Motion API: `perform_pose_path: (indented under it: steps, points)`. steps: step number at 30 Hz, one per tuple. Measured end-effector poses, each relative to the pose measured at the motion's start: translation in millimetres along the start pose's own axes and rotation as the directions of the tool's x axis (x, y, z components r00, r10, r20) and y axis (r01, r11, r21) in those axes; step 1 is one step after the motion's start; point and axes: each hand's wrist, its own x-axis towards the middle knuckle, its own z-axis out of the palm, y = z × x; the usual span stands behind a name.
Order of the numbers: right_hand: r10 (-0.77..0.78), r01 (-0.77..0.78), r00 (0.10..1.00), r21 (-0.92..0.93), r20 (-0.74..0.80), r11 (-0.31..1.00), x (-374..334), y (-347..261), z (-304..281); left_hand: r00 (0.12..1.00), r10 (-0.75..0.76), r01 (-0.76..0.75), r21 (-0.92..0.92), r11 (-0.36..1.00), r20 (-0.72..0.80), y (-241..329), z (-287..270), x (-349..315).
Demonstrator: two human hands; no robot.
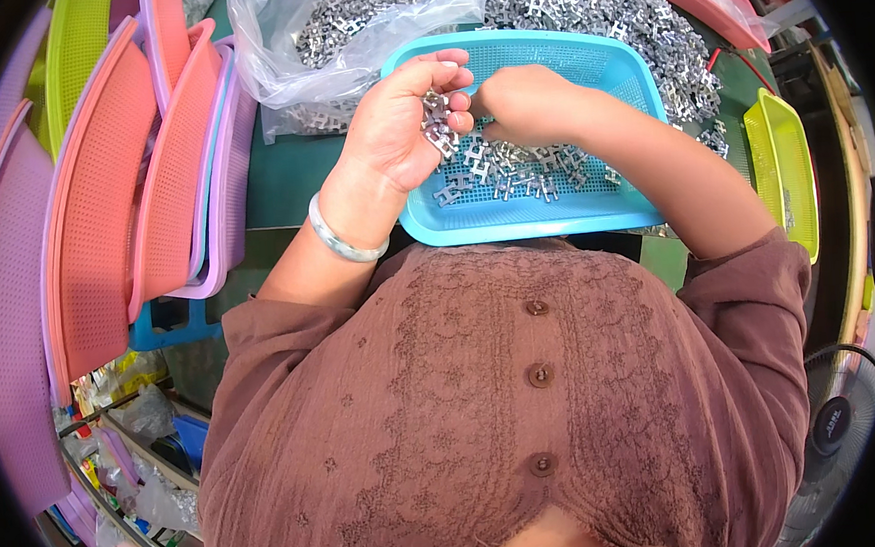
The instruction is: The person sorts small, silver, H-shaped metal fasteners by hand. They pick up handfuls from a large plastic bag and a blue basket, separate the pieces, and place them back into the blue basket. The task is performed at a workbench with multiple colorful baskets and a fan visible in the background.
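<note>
Worktop: green, bearing a blue basket
Metal parts: heaped beyond the basket, more strewn inside
Left hand: half-curled, cradling several parts
Right hand: curled over the basket; cannot tell its hold

Right hand: fingers partly hidden; fan cropped.

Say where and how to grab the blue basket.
Blue basket: probably by the rim at both short ends, one hand from each side. It's longer left to right, and loose metal pieces lie inside, so an even two-sided lift should keep it level. Left hand and right forearm cover parts of those ends; clear them first.
</note>
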Motion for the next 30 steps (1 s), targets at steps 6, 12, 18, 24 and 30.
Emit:
perform_pose_path:
  steps: [6,12,18,24,30]
  points:
    - [-0.075,0.083,0.996,0.305,-0.038,0.949,6,17,0,1.000,-0.001,0.001,0.003,1.000,-0.013,2,-1,-2]
    - [0.121,-0.046,0.993,0.880,-0.014,0.473,-18,33,-21,0.997,0.061,-0.055,0.163,0.985,-0.036,0,3,-1]
    - [0.199,0.025,0.976,0.955,-0.087,0.297,-42,31,-27,0.992,-0.115,0.096,0.293,0.951,0.048,-4,15,1]
    - [0.189,0.084,0.974,0.975,-0.123,0.205,-53,31,-28,0.993,-0.096,0.065,0.352,0.934,0.072,-6,24,1]
    - [0.192,0.112,0.971,0.979,-0.145,0.170,-58,35,-25,0.992,-0.086,0.047,0.361,0.931,0.092,-7,26,3]
